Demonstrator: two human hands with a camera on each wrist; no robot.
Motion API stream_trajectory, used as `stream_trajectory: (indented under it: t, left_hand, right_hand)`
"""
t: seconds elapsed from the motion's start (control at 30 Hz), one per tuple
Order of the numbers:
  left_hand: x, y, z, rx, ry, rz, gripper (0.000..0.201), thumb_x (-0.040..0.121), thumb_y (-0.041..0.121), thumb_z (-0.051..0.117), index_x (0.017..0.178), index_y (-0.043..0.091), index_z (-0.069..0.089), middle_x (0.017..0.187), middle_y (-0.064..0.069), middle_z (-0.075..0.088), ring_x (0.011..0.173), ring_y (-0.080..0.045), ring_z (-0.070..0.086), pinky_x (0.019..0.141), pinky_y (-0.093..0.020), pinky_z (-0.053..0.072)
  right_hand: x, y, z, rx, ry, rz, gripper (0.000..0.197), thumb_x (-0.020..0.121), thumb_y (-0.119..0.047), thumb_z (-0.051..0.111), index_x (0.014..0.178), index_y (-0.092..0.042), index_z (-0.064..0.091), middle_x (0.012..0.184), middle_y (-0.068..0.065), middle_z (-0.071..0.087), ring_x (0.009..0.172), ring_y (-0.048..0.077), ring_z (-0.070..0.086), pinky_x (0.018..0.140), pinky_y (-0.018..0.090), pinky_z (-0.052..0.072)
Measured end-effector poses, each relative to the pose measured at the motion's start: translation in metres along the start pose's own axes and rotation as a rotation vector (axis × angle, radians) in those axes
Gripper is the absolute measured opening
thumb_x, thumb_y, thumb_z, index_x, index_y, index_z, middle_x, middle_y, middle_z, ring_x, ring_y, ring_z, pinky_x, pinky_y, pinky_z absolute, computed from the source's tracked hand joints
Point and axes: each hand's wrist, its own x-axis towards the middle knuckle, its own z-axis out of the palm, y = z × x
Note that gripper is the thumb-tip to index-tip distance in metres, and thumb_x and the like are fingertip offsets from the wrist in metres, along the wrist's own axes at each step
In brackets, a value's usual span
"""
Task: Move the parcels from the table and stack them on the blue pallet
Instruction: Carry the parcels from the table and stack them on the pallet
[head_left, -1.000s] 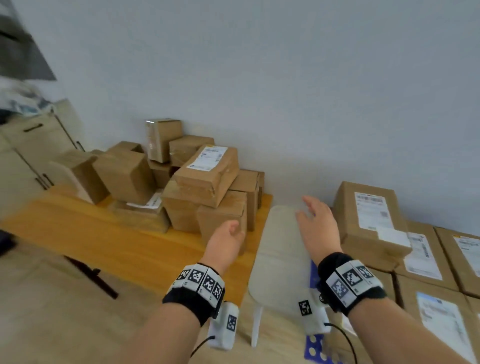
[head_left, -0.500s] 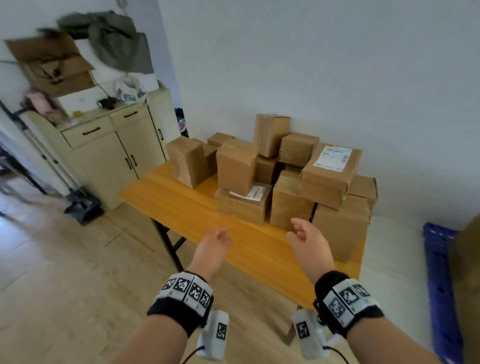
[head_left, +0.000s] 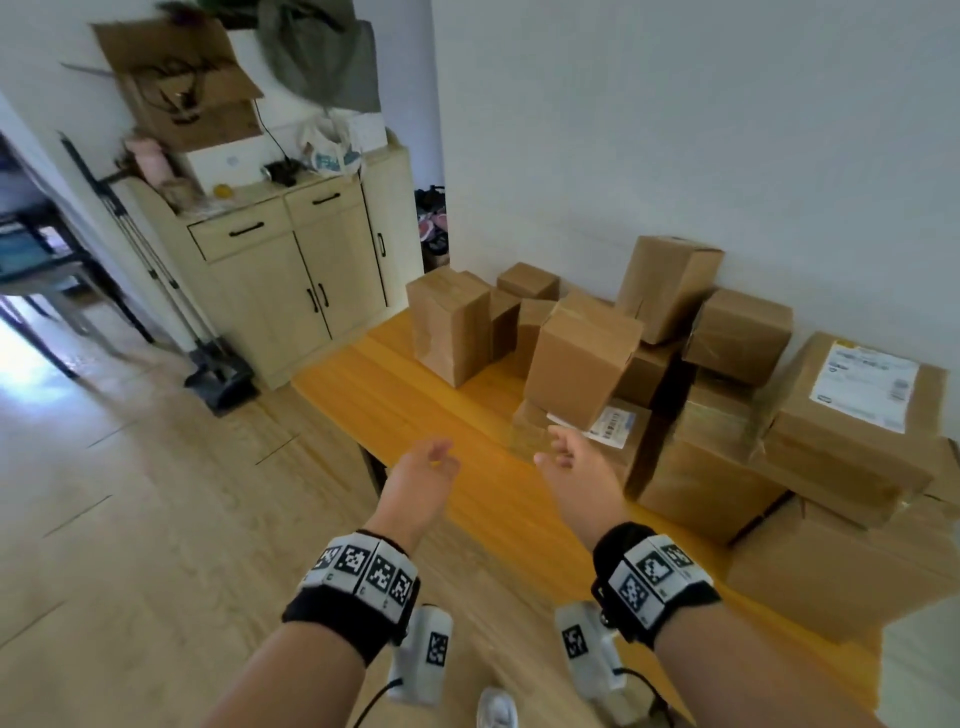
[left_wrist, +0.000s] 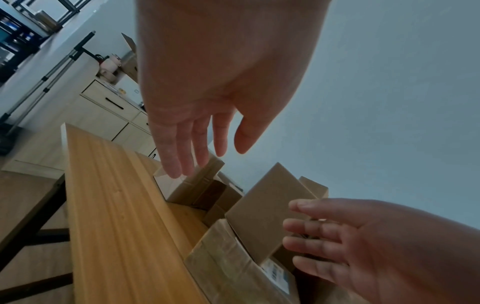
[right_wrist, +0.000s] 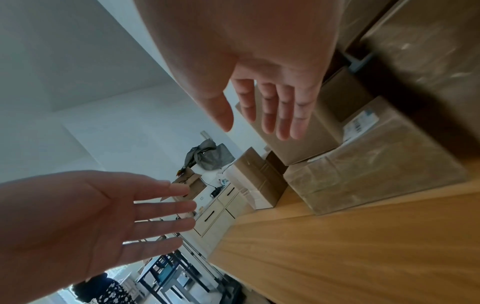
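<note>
Several brown cardboard parcels are piled on the orange wooden table against the wall. A plain tilted box rests on a flat labelled parcel at the front of the pile. My left hand hovers open over the table's front edge, holding nothing. My right hand is open too, just in front of the flat parcel and apart from it. In the left wrist view the left hand has straight fingers, as does the right hand in the right wrist view. The blue pallet is out of view.
A tall box stands left of the pile, and a big labelled parcel sits at the right. A cream cabinet with clutter on top stands beyond the table's left end. Wooden floor lies to the left.
The view has swung left from the stacked parcels by the wall to the table. Both empty hands have moved forward and closer to the front parcels.
</note>
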Motion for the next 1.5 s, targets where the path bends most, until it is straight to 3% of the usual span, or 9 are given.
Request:
stream_trajectory:
  t: [0.17,0.47,0.7,0.97,1.17,1.3,1.37,1.43,1.5]
  left_hand:
    - [0.065,0.018,-0.035,0.057,0.047,-0.032,0.038,0.102,0.032,0.047,0.14,0.027,0.049,0.139,0.008,0.051,0.124,-0.018,0.049,0.1,-0.035,0.042]
    - [0.163,0.041,-0.082,0.009,0.096,0.01,0.037,0.103,0.031,0.046,0.139,0.025,0.049,0.131,0.009,0.054,0.102,-0.009,0.053,0.084,-0.029,0.044]
    - [0.252,0.071,-0.107,0.032,-0.001,0.105,0.051,0.102,0.037,0.043,0.151,0.026,0.034,0.153,0.004,0.038,0.136,-0.02,0.041,0.105,-0.035,0.039]
    - [0.335,0.086,-0.136,0.145,-0.232,0.197,0.061,0.106,0.035,0.036,0.158,0.022,0.006,0.165,0.0,0.008,0.15,-0.022,0.013,0.117,-0.042,0.021]
    - [0.359,0.076,-0.153,0.167,-0.304,0.256,0.048,0.105,0.038,0.035,0.151,0.024,0.031,0.152,-0.002,0.04,0.136,-0.023,0.039,0.104,-0.037,0.034]
    - [0.359,0.061,-0.165,0.102,-0.297,0.258,0.047,0.102,0.043,0.04,0.145,0.024,0.039,0.142,0.001,0.047,0.124,-0.018,0.047,0.096,-0.034,0.039]
    - [0.357,0.053,-0.17,0.089,-0.281,0.238,0.048,0.1,0.049,0.042,0.14,0.023,0.044,0.132,0.002,0.054,0.111,-0.015,0.052,0.087,-0.032,0.041]
    - [0.356,0.043,-0.175,0.123,-0.262,0.235,0.053,0.097,0.059,0.038,0.129,0.019,0.053,0.118,-0.002,0.062,0.1,-0.02,0.058,0.08,-0.036,0.046]
    - [0.356,0.031,-0.18,0.135,-0.27,0.218,0.07,0.088,0.076,0.027,0.12,0.022,0.059,0.11,-0.006,0.066,0.098,-0.026,0.063,0.085,-0.04,0.051]
  right_hand:
    - [0.076,-0.033,0.036,0.072,-0.024,0.01,0.047,0.097,-0.041,0.055,0.142,-0.03,0.044,0.134,-0.008,0.054,0.117,0.009,0.053,0.099,0.036,0.048]
    - [0.177,-0.081,0.073,0.143,-0.069,0.026,0.048,0.097,-0.042,0.055,0.141,-0.028,0.044,0.134,-0.005,0.054,0.12,0.012,0.052,0.1,0.036,0.047]
    - [0.233,-0.104,0.096,0.133,-0.025,0.121,0.054,0.097,-0.039,0.056,0.147,-0.026,0.038,0.143,-0.002,0.05,0.128,0.015,0.048,0.097,0.029,0.04]
    - [0.269,-0.125,0.13,-0.006,0.043,0.239,0.067,0.097,-0.044,0.053,0.155,-0.023,0.026,0.156,0.001,0.037,0.138,0.021,0.041,0.113,0.04,0.037]
    - [0.271,-0.134,0.161,0.044,0.145,0.295,0.068,0.09,-0.046,0.058,0.151,-0.027,0.034,0.146,-0.006,0.049,0.131,0.017,0.05,0.107,0.041,0.045]
    - [0.257,-0.144,0.169,0.138,0.28,0.313,0.034,0.097,-0.036,0.056,0.129,-0.024,0.051,0.125,-0.008,0.057,0.114,0.011,0.054,0.098,0.031,0.044]
    - [0.248,-0.147,0.172,0.17,0.328,0.338,0.041,0.099,-0.041,0.051,0.136,-0.024,0.048,0.123,-0.011,0.052,0.113,0.01,0.049,0.094,0.028,0.04]
    - [0.241,-0.147,0.178,0.206,0.355,0.389,0.046,0.1,-0.05,0.043,0.137,-0.023,0.05,0.126,-0.01,0.055,0.116,0.013,0.052,0.096,0.033,0.043]
    - [0.235,-0.143,0.186,0.235,0.38,0.427,0.047,0.099,-0.056,0.036,0.122,-0.022,0.06,0.114,-0.002,0.065,0.104,0.018,0.06,0.094,0.04,0.048]
